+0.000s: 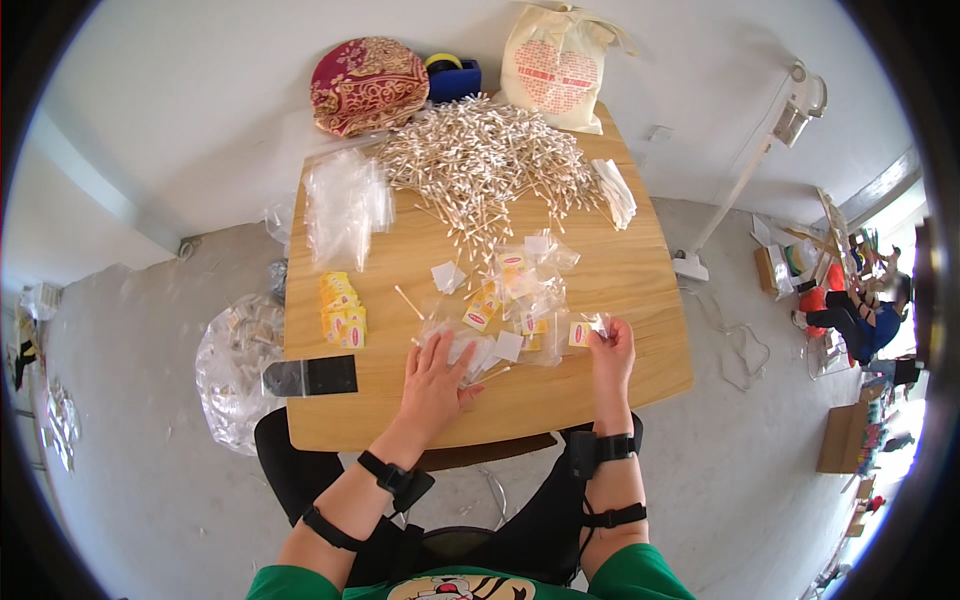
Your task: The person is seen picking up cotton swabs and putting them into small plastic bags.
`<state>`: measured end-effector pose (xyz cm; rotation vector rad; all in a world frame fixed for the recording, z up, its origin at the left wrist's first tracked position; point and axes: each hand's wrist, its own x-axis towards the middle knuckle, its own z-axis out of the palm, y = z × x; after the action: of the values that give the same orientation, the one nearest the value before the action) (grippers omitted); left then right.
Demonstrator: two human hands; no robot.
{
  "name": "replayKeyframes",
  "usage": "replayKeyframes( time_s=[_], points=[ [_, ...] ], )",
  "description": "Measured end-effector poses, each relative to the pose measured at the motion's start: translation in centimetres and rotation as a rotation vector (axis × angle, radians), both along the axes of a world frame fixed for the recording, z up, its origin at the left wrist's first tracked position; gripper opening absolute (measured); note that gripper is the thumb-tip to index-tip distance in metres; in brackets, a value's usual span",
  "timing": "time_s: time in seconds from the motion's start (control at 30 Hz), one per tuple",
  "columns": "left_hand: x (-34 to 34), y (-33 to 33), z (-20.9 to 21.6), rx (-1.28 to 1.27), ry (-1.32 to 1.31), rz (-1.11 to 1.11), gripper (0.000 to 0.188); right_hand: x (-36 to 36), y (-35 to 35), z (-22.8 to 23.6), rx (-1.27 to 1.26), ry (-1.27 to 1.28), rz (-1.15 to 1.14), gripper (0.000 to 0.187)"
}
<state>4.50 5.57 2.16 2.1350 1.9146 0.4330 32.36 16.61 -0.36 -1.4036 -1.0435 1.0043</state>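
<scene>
My left hand point(432, 378) lies with its fingers stretched out over a clear plastic bag point(474, 347) near the front of the wooden table. To its right, my right hand point(612, 352) pinches a small yellow-and-white card point(579, 334) between thumb and fingers. Between the hands, clear bags with yellow cards point(481, 308) and white paper squares point(508, 346) overlap in a loose group. One cotton swab point(408, 302) lies by itself above my left hand, and another point(494, 376) rests just right of it.
A large heap of cotton swabs point(480, 150) covers the table's far part. Flat clear bags point(340, 205), stacked yellow cards point(343, 312) and a black strip point(330, 375) line the left side. A cloth bag point(556, 65) and tape dispenser point(454, 78) stand behind. A filled plastic sack point(240, 350) sits on the floor.
</scene>
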Motion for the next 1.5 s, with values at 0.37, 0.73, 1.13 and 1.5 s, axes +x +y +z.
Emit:
replayKeyframes(
  time_s=[0.37,0.73,1.13,1.5],
  points=[
    [-2.5,-0.3,0.4,0.308,-0.263,0.250,0.048,-11.5,-9.5,5.0,0.390,-0.839,0.532,0.025],
    [-3.1,2.6,0.4,0.225,-0.568,0.202,0.037,-12.7,-5.1,2.1,0.526,-0.961,0.390,0.015],
    [-2.9,-2.0,3.3,0.074,-1.053,0.278,0.025,-15.9,-6.4,4.8,-0.081,0.162,0.572,0.004],
    [-3.6,-3.6,2.6,0.134,-1.873,0.638,0.009,-16.9,-8.4,4.2,-0.257,0.246,0.654,0.007]
  ],
)
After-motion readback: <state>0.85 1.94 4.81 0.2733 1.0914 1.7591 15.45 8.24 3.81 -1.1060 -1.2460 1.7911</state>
